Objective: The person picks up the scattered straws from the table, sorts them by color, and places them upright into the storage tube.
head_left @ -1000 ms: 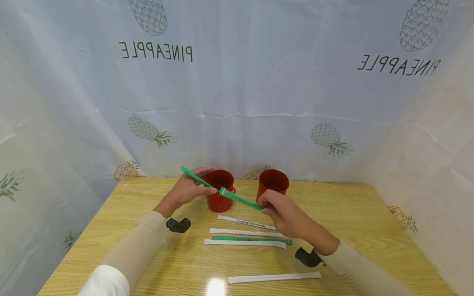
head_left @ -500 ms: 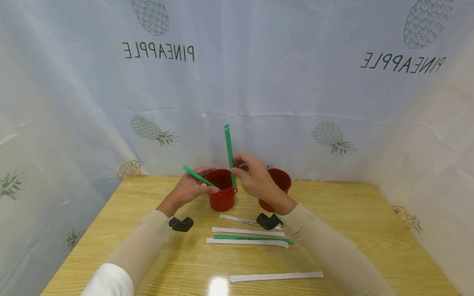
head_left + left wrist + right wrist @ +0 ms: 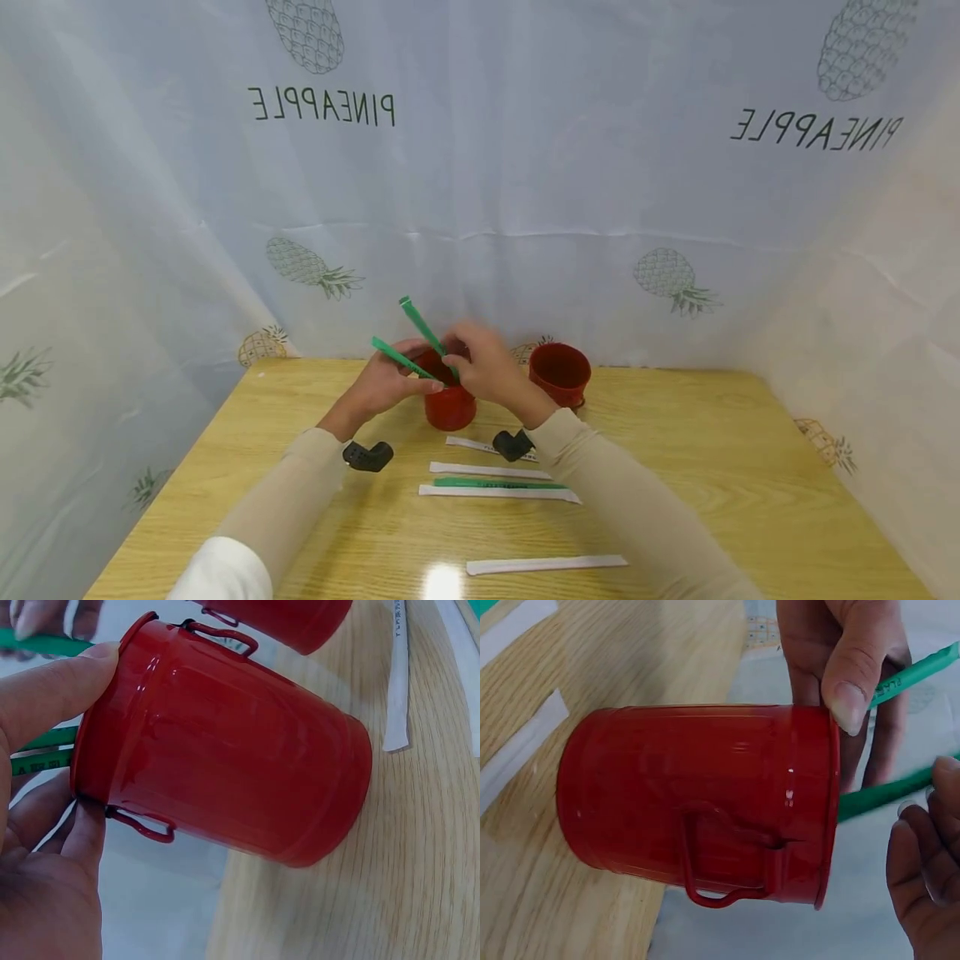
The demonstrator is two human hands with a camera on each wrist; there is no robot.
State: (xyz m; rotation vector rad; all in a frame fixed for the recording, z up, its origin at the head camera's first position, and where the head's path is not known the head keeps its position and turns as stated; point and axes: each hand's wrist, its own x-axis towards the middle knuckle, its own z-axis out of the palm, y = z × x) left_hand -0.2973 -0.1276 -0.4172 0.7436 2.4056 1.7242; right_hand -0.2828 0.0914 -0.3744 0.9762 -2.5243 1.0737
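My left hand (image 3: 381, 388) grips the rim of a small red bucket (image 3: 450, 408), with the thumb on the near side. The left wrist view shows the bucket's wall (image 3: 240, 742) and its side handles. Between the thumb and fingers, a green paper-wrapped straw (image 3: 395, 354) leans out of the bucket to the left. In the left wrist view, two green lengths (image 3: 46, 762) show at the mouth there. My right hand (image 3: 486, 367) pinches another green wrapped straw (image 3: 420, 322), tilted left, its lower end inside the rim. The bucket's inside is mostly hidden.
A second red bucket (image 3: 561, 379) stands to the right at the back of the table. In front lie several white wrapped straws (image 3: 487, 471) and a green one (image 3: 498, 482). Another white straw (image 3: 546, 565) lies nearer. A printed curtain (image 3: 480, 167) hangs behind.
The right hand has carried its green straw leftward to the left bucket, raised it upright, then lowered it into the mouth and tilted it left. The left hand stays on the rim.
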